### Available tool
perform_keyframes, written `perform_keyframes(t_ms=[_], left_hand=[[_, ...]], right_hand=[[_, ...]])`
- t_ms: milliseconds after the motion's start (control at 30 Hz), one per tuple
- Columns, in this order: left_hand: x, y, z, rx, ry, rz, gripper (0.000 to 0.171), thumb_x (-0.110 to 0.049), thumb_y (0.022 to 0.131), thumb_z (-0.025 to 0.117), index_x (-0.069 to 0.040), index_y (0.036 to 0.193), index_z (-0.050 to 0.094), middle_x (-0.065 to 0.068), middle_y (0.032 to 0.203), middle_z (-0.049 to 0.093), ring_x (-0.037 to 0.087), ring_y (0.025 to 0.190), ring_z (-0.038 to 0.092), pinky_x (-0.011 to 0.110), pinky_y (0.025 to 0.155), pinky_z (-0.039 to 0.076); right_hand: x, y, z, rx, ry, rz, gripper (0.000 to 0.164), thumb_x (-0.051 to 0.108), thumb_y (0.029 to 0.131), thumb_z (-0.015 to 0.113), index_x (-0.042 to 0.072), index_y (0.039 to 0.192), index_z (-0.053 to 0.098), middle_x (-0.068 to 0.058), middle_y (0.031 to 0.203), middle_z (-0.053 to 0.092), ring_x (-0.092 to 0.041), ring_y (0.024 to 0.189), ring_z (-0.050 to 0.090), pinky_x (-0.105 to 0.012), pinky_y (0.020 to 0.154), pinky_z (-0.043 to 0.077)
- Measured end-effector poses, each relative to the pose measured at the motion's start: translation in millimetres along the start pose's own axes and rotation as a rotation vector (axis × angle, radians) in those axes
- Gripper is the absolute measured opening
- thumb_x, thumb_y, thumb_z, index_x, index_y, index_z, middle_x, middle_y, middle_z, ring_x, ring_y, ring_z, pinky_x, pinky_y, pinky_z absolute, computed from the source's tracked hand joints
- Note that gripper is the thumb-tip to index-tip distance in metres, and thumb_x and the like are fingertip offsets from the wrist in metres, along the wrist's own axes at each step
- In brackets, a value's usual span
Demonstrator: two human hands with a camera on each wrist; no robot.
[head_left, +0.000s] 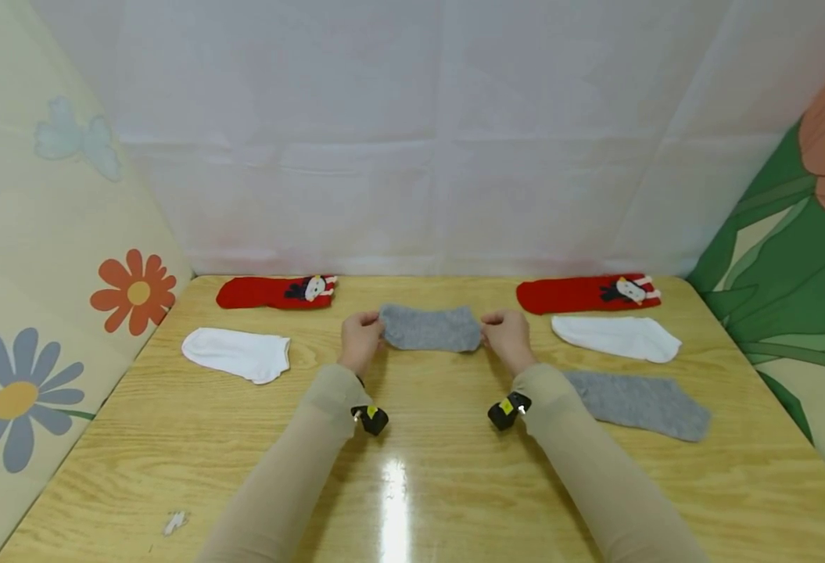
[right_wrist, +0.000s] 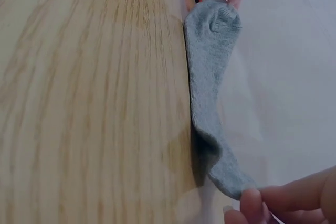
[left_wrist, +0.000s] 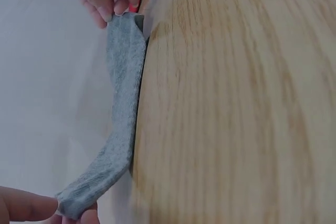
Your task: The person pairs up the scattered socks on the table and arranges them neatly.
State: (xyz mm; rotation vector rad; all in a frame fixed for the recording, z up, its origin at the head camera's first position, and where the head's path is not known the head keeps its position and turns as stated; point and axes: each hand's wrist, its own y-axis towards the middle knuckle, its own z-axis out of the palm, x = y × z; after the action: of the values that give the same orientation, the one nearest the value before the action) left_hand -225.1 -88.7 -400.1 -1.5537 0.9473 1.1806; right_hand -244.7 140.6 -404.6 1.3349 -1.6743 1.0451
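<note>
A grey ankle sock (head_left: 432, 328) is stretched sideways between both hands near the back middle of the wooden table. My left hand (head_left: 361, 338) pinches its left end between thumb and fingers, which the left wrist view shows close up at the sock (left_wrist: 123, 98). At the other end, my right hand (head_left: 509, 338) pinches the sock's edge, with the thumb and fingertips meeting on the fabric (right_wrist: 212, 72) in the right wrist view. Its ends look slightly lifted, and the middle sags toward the wood.
A second grey sock (head_left: 640, 403) lies partly behind the right sleeve. White socks (head_left: 238, 353) (head_left: 616, 338) lie on either side, with red socks (head_left: 264, 293) (head_left: 581, 294) behind them. A white cloth wall (head_left: 440, 141) borders the table's (head_left: 412, 438) back; flowered panels stand left and right.
</note>
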Motion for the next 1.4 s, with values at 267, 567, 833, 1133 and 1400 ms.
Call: perform_keyframes(t_ms=[267, 567, 833, 1133, 1400], left_hand=[[8.1, -4.6, -12.1, -0.039, 0.072, 0.007, 0.034, 0.005, 0.090, 0.053, 0.016, 0.122, 0.056, 0.023, 0.108, 0.061, 0.016, 0.077, 0.055, 0.020, 0.061, 0.045], [14.5, -13.9, -24.1, -0.016, 0.071, -0.039, 0.035, 0.003, 0.093, 0.051, 0.014, 0.126, 0.054, 0.026, 0.118, 0.058, 0.018, 0.085, 0.057, 0.021, 0.066, 0.044], [12.3, -25.8, -27.9, 0.014, 0.064, -0.045, 0.038, 0.004, 0.092, 0.052, 0.014, 0.129, 0.053, 0.028, 0.125, 0.057, 0.024, 0.098, 0.057, 0.026, 0.076, 0.048], [10.0, -45.6, -33.6, 0.081, 0.040, -0.092, 0.037, 0.001, 0.095, 0.052, 0.012, 0.131, 0.051, 0.026, 0.126, 0.056, 0.027, 0.103, 0.057, 0.038, 0.089, 0.047], [11.0, -61.3, -32.3, 0.123, 0.002, -0.066, 0.038, 0.001, 0.097, 0.049, 0.014, 0.132, 0.048, 0.029, 0.126, 0.054, 0.035, 0.107, 0.058, 0.042, 0.091, 0.048]], right_hand=[[-5, -5, -7, 0.001, -0.053, -0.038, 0.024, -0.006, 0.086, 0.057, -0.014, 0.107, 0.065, -0.021, 0.088, 0.067, -0.019, 0.072, 0.061, -0.020, 0.062, 0.046], [-6, -16, -21, -0.009, -0.095, -0.070, 0.023, -0.004, 0.089, 0.056, -0.015, 0.107, 0.064, -0.026, 0.098, 0.066, -0.026, 0.080, 0.065, -0.018, 0.063, 0.046], [-6, -33, -38, -0.010, -0.113, -0.092, 0.025, -0.002, 0.092, 0.056, -0.017, 0.111, 0.062, -0.025, 0.094, 0.066, -0.020, 0.076, 0.063, -0.019, 0.062, 0.045], [-13, -46, -54, 0.004, -0.119, -0.107, 0.026, -0.002, 0.092, 0.057, -0.019, 0.112, 0.061, -0.028, 0.095, 0.065, -0.025, 0.079, 0.065, -0.020, 0.063, 0.049], [-15, -59, -66, 0.031, -0.140, -0.078, 0.030, 0.002, 0.096, 0.055, -0.017, 0.119, 0.057, -0.030, 0.106, 0.062, -0.036, 0.089, 0.063, -0.027, 0.067, 0.051]])
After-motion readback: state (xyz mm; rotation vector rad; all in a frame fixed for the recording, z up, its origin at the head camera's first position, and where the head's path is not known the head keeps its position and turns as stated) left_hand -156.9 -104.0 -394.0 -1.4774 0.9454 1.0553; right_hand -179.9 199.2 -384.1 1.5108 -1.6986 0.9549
